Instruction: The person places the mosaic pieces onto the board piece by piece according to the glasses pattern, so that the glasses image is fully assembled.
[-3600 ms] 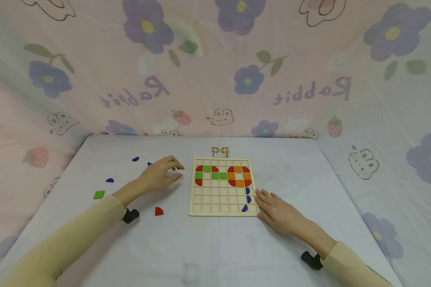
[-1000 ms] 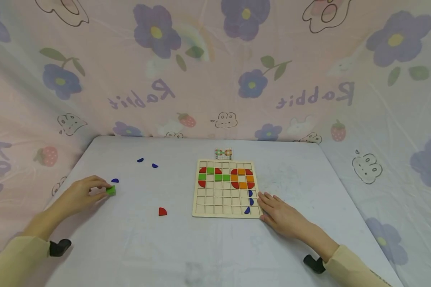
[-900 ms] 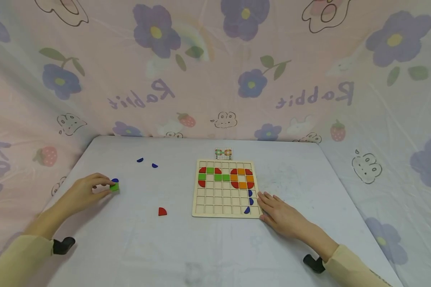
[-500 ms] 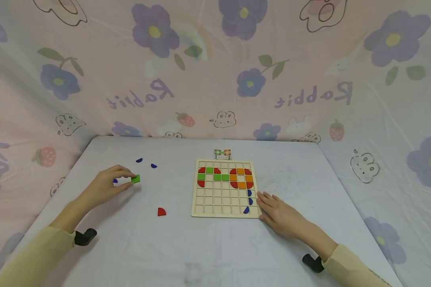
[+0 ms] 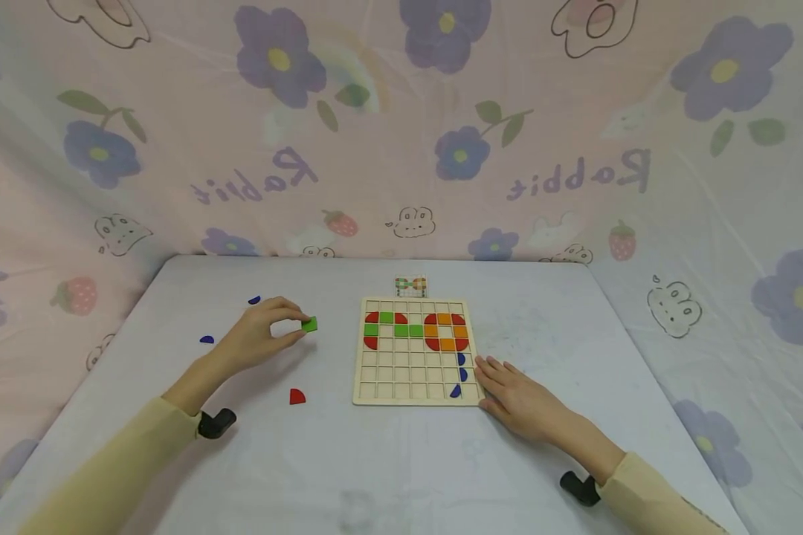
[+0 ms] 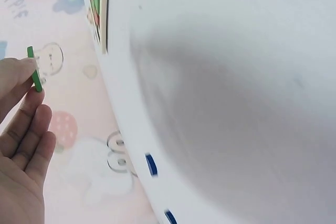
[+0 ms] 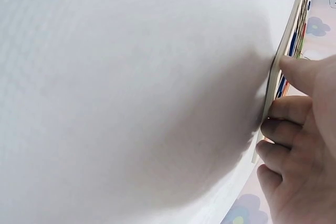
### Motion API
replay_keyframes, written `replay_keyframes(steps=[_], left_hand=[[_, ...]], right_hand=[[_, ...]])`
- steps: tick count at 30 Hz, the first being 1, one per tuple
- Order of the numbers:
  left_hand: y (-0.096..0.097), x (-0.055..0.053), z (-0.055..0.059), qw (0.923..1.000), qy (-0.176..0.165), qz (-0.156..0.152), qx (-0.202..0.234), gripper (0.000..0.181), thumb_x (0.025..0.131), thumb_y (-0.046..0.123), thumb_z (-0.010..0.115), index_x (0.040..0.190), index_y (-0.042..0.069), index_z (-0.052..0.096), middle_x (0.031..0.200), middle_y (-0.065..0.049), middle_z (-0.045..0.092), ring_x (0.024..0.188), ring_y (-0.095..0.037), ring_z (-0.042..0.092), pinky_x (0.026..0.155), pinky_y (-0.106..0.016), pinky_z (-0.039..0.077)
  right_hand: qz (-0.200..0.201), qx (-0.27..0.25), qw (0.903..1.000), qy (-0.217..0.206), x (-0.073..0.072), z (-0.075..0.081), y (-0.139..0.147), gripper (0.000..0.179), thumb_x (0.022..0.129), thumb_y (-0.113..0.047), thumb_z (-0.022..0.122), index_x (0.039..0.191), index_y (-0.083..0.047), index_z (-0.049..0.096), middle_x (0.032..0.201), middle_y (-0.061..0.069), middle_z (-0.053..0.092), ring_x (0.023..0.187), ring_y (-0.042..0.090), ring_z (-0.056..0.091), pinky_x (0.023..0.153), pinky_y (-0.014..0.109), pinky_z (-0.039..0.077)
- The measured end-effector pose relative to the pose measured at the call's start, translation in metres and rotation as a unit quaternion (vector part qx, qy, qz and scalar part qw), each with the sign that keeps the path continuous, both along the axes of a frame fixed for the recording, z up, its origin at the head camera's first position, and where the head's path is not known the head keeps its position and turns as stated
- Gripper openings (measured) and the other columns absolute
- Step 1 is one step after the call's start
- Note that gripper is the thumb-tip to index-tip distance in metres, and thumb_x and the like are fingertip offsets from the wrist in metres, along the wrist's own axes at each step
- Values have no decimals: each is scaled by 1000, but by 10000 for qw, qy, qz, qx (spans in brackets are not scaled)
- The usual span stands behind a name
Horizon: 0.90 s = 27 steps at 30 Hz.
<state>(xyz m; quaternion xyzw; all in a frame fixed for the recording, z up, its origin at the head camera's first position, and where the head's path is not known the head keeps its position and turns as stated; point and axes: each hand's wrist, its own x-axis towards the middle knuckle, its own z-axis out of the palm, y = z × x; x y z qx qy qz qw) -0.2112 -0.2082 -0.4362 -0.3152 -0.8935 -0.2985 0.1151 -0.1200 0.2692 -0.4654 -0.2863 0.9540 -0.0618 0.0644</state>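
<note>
Between thumb and fingertips my left hand [image 5: 257, 336] pinches a green square tile [image 5: 310, 325], raised off the table to the left of the board. The left wrist view shows that tile [image 6: 34, 70] edge-on in the fingers. A wooden grid board [image 5: 401, 375] holds red quarter-round, green, orange and blue pieces in its cells. My right hand [image 5: 522, 397] rests flat at the board's right edge, fingers straight. In the right wrist view its thumb and fingers touch the board's rim [image 7: 273, 77].
A small pattern card [image 5: 411, 285] lies behind the board. On the left of the white table are a red quarter-round piece [image 5: 297, 396] and blue half-round pieces [image 5: 207, 339]. A printed cloth hangs behind.
My left hand reached to the far left, picked up the green tile and carried it rightward towards the board. The right hand has stayed at the board's edge.
</note>
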Motion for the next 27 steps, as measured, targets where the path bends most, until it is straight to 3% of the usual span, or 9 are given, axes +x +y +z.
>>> replay_keyframes(steps=[7, 16, 27], left_hand=[[40, -10, 0, 9992, -303, -254, -78, 27, 87, 7, 85, 113, 9, 78, 113, -3, 69, 110, -24, 64, 95, -46, 57], [90, -22, -6, 9965, -242, -643, -467, 24, 89, 10, 83, 113, 9, 78, 115, -4, 69, 112, -24, 64, 99, -43, 55], [121, -32, -14, 9873, -684, -1033, -994, 21, 90, 16, 83, 110, 12, 79, 114, -1, 68, 112, -21, 62, 99, -39, 54]], right_hand=[[-75, 44, 9999, -88, 0, -1, 0, 62, 105, -31, 63, 154, 3, 45, 163, 19, 38, 151, 39, 34, 120, 57, 31], [-81, 34, 9999, -63, -1, -1, 0, 62, 105, -31, 62, 154, 4, 45, 163, 19, 38, 152, 39, 34, 120, 56, 31], [-19, -19, 10000, -43, -1, 2, 0, 60, 105, -27, 63, 153, 5, 46, 162, 20, 40, 150, 40, 35, 119, 57, 32]])
